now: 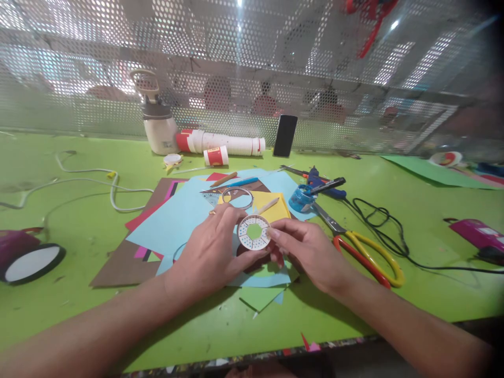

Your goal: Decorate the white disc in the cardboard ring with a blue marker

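Note:
Between my two hands is a small round paper disc with a green hexagon in its middle and dotted white segments around it. My left hand curls around its left side and lower edge, thumb beneath. Thumb and fingers of my right hand pinch the disc's right edge. Whether something lies behind the disc is hidden. Under the hands are light blue paper sheets, a yellow paper and a clear ring. Scissors with red and yellow handles lie right of my right hand.
A blue paint pot stands beside a glue gun with a black cord. Behind are stacked paper cups, a white spray bottle and an upright phone. A white cable runs left; green paper lies right.

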Demonstrator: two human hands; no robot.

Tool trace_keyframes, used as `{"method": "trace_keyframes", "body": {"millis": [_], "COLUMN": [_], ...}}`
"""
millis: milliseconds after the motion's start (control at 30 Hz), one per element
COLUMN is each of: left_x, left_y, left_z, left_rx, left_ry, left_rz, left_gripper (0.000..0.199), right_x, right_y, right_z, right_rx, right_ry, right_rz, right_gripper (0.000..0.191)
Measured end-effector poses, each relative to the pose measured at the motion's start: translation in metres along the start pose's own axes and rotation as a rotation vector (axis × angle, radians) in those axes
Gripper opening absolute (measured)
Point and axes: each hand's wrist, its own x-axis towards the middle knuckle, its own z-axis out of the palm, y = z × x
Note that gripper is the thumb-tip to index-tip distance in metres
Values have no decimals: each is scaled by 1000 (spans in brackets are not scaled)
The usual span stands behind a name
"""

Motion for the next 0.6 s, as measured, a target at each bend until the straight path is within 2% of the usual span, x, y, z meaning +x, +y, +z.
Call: {"method": "trace_keyframes", "body": {"millis": [600], "left_x": [2], "left_y": [1], "left_z": [-3], "left_rx": [-8], "left_ry": [-10], "left_rz": [25], "left_gripper": [42], "right_x": [-2], "right_y": [-6], "right_z": [2], "right_rx": [-52], "right_ry": [9], "right_rz": [-17], "right_gripper": [22]}}
